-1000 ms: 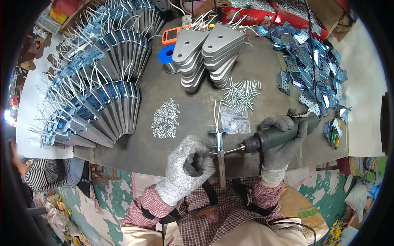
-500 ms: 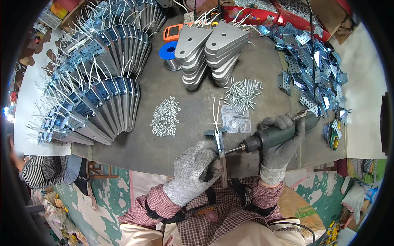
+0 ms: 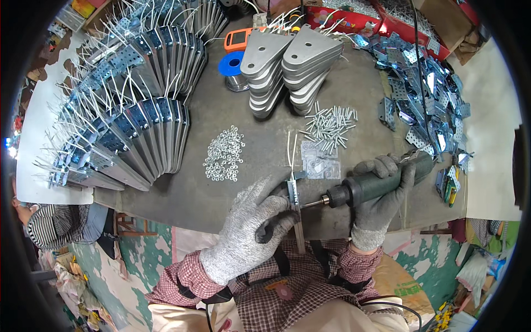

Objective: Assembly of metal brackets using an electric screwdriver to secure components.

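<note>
My right hand [image 3: 381, 188], in a grey glove, is wrapped around a dark green electric screwdriver [image 3: 365, 187]. Its bit points left and meets the side of a grey metal plate [image 3: 300, 235] standing on edge. A blue-silver perforated bracket [image 3: 292, 191] sits at that plate's upper end, with two white wires [image 3: 291, 149] rising from it. My left hand [image 3: 246, 227], gloved too, holds the plate from the left, fingers against the bracket and thumb lower down. The fingertips are partly hidden. Something small and metallic [image 3: 414, 155] shows by the right fingertips; I cannot make out what it is.
Beyond my hands lie a pile of nuts [image 3: 224, 155], a pile of screws [image 3: 330, 127] and stacked grey plates [image 3: 312, 50]. Wired plates [image 3: 149, 138] stand in rows at left. Loose brackets [image 3: 398, 77] heap at right, near a hanging black cable [image 3: 423, 83]. A solder spool [image 3: 232, 69] stands behind.
My left hand has shifted its grip, its fingers now stretching up along the bracket and its wrist lower and further left. The screwdriver stays at the plate. The view has shifted slightly.
</note>
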Available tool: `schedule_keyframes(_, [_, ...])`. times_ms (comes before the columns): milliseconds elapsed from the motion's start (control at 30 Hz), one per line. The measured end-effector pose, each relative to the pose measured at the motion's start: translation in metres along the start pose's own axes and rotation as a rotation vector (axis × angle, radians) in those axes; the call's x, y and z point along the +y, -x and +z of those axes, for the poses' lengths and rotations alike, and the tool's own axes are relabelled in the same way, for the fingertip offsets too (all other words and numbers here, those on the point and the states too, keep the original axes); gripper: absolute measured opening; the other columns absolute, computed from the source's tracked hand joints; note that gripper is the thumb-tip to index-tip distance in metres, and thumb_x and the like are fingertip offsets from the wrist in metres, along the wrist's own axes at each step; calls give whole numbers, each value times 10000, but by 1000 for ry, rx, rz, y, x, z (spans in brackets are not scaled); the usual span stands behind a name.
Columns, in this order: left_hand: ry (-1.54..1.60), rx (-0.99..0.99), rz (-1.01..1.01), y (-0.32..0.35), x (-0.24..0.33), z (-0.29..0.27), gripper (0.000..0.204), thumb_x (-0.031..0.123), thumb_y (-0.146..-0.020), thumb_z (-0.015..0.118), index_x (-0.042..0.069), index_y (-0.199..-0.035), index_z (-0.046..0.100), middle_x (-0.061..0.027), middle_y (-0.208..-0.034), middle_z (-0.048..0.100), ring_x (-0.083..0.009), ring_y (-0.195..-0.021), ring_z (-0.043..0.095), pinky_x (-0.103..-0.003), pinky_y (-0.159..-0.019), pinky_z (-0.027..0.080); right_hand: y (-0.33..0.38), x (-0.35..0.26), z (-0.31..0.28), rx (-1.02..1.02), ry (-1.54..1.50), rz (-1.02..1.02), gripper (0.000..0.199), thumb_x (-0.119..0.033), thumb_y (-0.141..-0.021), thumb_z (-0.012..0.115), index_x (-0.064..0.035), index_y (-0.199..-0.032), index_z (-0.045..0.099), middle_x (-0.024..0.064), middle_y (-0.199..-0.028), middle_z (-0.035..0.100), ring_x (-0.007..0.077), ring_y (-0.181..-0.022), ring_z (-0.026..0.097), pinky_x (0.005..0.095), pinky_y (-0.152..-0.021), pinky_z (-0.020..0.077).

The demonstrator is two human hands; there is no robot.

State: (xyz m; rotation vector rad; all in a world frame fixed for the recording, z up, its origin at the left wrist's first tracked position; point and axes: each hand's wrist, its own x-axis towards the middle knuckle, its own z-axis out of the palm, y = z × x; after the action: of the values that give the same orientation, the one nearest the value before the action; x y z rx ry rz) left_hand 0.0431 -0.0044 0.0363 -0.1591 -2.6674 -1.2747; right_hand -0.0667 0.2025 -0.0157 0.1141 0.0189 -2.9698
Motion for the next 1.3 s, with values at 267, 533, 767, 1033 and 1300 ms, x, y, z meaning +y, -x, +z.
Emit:
schedule_keyframes(267, [107, 86, -81, 9, 5, 16, 256, 11, -769, 733, -38, -1009, 659, -226, -1333, 570, -422, -1051, 635, -479, -875, 524, 2, 1, -3, -77, -78, 45, 247, -367, -1017, 603, -122, -1048, 591, -50, -778, 471, 97, -725, 469, 360, -847, 446])
schedule_keyframes(533, [61, 36, 23, 11, -12, 16, 352, 83, -836, 756, -17, -1129, 591, -244, -1370, 549, -403, -1211, 590, -462, -1003, 487, 3, 2, 1, -11, 17, -41, 322, -381, -1027, 585, -93, -1170, 593, -17, -794, 508, 116, -737, 504, 386, -836, 481])
schedule_keyframes(767, [-197, -15, -28, 14, -10, 6, 484, 291, -879, 761, 1, -1207, 556, -235, -1303, 518, -393, -1168, 576, -474, -982, 482, 0, 9, 1, 186, 440, -312, 337, -328, -1030, 576, -68, -1239, 527, 6, -800, 534, 137, -738, 535, 391, -853, 495])
schedule_keyframes(1033, [-133, -118, -236, 26, -6, 13, 441, 330, -942, 679, -15, -1185, 550, -217, -1058, 576, -380, -950, 612, -465, -842, 500, 1, 10, 1, 170, 518, -246, 310, -313, -1029, 581, -64, -1204, 516, 11, -813, 544, 150, -763, 559, 395, -862, 497])
schedule_keyframes(1300, [69, -112, -181, 20, -3, 3, 343, 220, -852, 746, -28, -1068, 650, -245, -1100, 629, -421, -1008, 628, -494, -886, 511, 6, 15, 11, 22, 397, -232, 334, -327, -1000, 644, -103, -1222, 534, -13, -835, 493, 137, -803, 524, 379, -914, 486])
